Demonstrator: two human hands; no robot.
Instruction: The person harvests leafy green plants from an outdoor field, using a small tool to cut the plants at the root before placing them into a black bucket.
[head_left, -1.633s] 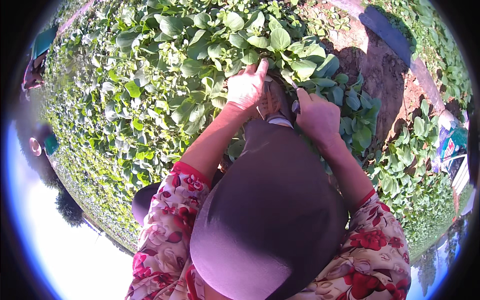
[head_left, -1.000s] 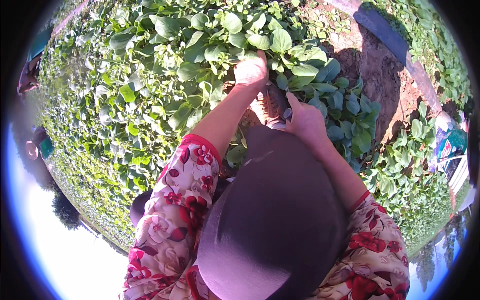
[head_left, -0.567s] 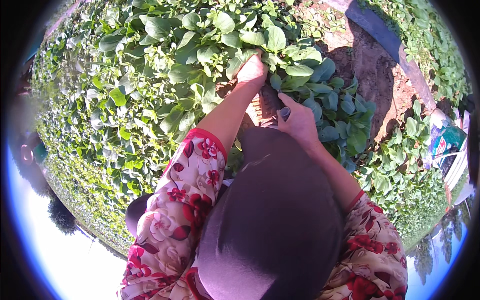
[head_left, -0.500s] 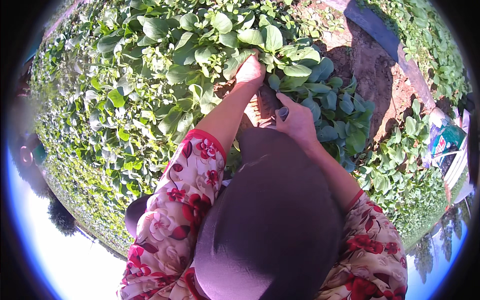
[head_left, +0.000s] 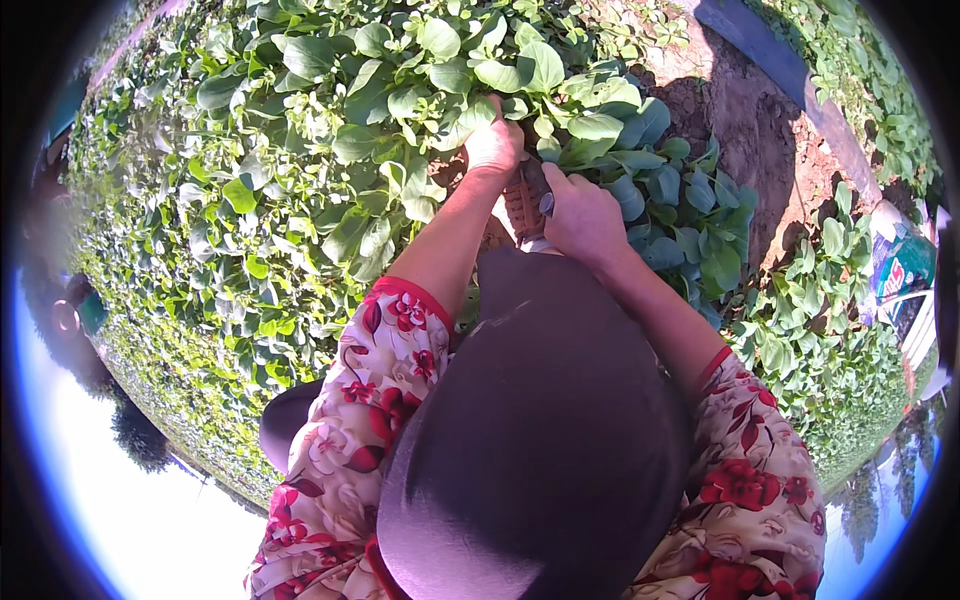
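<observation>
My left hand (head_left: 492, 148) reaches into the leafy green plants (head_left: 540, 68), its fingers closed around stems low among the leaves; the fingertips are hidden by foliage. Just right of it and nearer, my right hand (head_left: 588, 222) is closed around what looks like a knife (head_left: 546, 205). The round butt of its handle shows beside the thumb, and a dark blade-like part points towards the left hand. Where the blade meets the plant is hidden. Below the two hands shows a brown laced shoe (head_left: 522, 205).
Dense leafy greens (head_left: 240, 200) cover the ground on the left. Cut-looking or loose dark-green leaves (head_left: 690, 220) lie right of my right hand. Beyond are bare soil (head_left: 765, 160), a grey strip (head_left: 755, 40) and a green-and-white package (head_left: 905, 265). My dark-clad knee (head_left: 540, 400) fills the lower middle.
My right hand has moved slightly up and left, closer to the left hand, and its grip has turned. The left hand has shifted a little left and stays on the plant.
</observation>
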